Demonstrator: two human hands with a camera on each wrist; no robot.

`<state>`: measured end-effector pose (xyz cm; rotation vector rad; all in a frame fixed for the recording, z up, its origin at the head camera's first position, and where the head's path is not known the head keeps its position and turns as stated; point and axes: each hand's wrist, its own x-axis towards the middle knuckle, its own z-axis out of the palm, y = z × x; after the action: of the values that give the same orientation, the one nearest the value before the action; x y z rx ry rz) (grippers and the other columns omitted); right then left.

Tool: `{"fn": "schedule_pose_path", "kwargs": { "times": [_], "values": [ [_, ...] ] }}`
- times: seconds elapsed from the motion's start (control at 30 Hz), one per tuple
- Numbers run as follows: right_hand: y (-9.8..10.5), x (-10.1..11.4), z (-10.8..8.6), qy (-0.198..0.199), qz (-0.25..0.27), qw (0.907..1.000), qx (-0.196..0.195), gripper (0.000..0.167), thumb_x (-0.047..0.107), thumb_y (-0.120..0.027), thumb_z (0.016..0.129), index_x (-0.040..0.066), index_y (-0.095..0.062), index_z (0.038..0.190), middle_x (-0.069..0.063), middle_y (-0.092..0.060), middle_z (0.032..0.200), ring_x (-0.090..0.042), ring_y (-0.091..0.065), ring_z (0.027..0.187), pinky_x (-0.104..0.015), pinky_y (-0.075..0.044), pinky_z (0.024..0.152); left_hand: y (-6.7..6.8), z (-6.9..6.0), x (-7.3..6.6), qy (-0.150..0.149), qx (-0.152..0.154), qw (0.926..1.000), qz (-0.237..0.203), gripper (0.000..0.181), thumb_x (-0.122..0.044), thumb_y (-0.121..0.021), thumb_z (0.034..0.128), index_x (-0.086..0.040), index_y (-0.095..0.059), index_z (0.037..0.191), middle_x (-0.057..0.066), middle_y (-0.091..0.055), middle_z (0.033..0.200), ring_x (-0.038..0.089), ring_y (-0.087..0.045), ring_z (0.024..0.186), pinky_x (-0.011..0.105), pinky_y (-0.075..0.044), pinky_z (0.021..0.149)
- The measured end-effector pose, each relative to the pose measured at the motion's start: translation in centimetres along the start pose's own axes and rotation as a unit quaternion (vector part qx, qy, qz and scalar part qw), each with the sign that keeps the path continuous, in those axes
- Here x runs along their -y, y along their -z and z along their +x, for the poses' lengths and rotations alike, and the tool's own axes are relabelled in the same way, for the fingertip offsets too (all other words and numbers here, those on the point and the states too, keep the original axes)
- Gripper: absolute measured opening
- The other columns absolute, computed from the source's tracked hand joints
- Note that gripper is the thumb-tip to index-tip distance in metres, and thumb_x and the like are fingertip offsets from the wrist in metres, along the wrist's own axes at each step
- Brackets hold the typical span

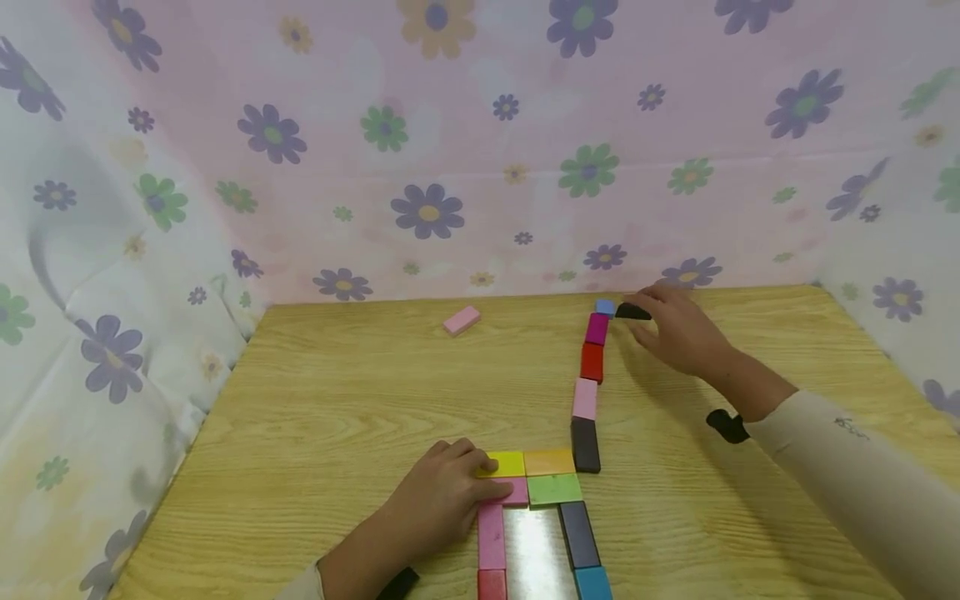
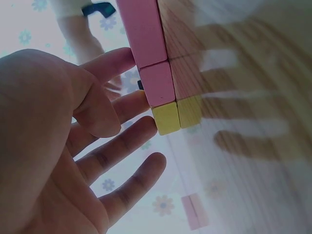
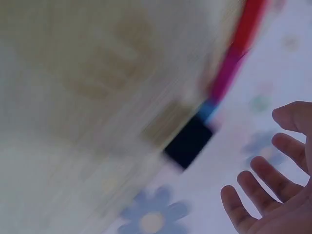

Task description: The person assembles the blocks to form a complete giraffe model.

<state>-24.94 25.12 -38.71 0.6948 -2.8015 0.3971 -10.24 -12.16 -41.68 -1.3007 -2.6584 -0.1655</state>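
Observation:
My left hand point(image 1: 442, 492) touches the ends of a pink block point(image 1: 516, 492) and a yellow block point(image 1: 506, 463). In the left wrist view its fingers are spread, with fingertips against the blocks' sides. At the table's far edge, my right hand point(image 1: 686, 329) is by a black block point(image 1: 633, 312), which lies beside a small blue block point(image 1: 605, 308). The right wrist view, blurred, shows loosely bent fingers apart from that black block point(image 3: 189, 142). From the blue block a line of magenta point(image 1: 597, 329), red point(image 1: 592, 362), light pink point(image 1: 585, 399) and dark point(image 1: 586, 445) blocks runs toward me.
A loose light pink block point(image 1: 462, 321) lies near the table's back edge. Orange point(image 1: 548, 461) and green point(image 1: 554, 489) blocks adjoin the left hand's pair. Two columns of blocks, one pink point(image 1: 492, 537), one dark point(image 1: 580, 535), extend to the front. Flowered cloth point(image 1: 480, 150) hangs behind.

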Motion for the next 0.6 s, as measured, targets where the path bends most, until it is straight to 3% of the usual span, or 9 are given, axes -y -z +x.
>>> {"fn": "schedule_pose_path", "kwargs": {
  "times": [0.13,0.3,0.43,0.6],
  "values": [
    [0.2,3.9,-2.7,0.038,0.033,0.9981,-0.036,0.048,0.008,-0.075,0.087,0.002,-0.061,0.132,-0.023,-0.056,0.13,-0.042,-0.053,0.12,-0.058,-0.051,0.092,-0.1,0.0,0.0,0.0,-0.008,1.0,-0.001,0.029,-0.015,-0.068,0.09,-0.034,-0.077,0.109,-0.005,-0.072,0.108,0.014,-0.062,0.101,0.032,-0.051,0.084],
    [-0.3,8.5,-5.8,0.077,0.059,0.9948,-0.031,0.049,0.012,-0.078,0.086,0.01,-0.063,0.132,-0.016,-0.058,0.135,-0.036,-0.056,0.122,-0.052,-0.054,0.091,-0.2,-0.1,0.0,0.005,-0.01,0.9999,-0.006,0.027,-0.017,-0.067,0.0918,-0.035,-0.078,0.11,-0.005,-0.072,0.108,0.014,-0.062,0.102,0.032,-0.051,0.085],
    [-0.8,11.4,-7.9,0.095,0.104,0.9899,0.014,0.05,0.016,-0.077,0.087,0.014,-0.063,0.135,-0.008,-0.055,0.141,-0.03,-0.057,0.126,-0.046,-0.055,0.093,-0.2,-0.1,0.0,0.006,-0.006,1.0,-0.005,0.027,-0.018,-0.067,0.0925,-0.035,-0.078,0.11,-0.005,-0.072,0.108,0.014,-0.062,0.102,0.032,-0.051,0.085],
    [-1.2,13.8,-9.5,0.114,0.161,0.977,0.082,0.045,0.022,-0.074,0.091,0.018,-0.064,0.135,0.0,-0.052,0.147,-0.024,-0.054,0.132,-0.038,-0.055,0.094,0.1,0.0,-0.1,0.004,0.005,1.0,-0.001,0.028,-0.018,-0.067,0.0923,-0.035,-0.077,0.111,-0.004,-0.072,0.109,0.014,-0.062,0.103,0.033,-0.051,0.085]
  ]
}}
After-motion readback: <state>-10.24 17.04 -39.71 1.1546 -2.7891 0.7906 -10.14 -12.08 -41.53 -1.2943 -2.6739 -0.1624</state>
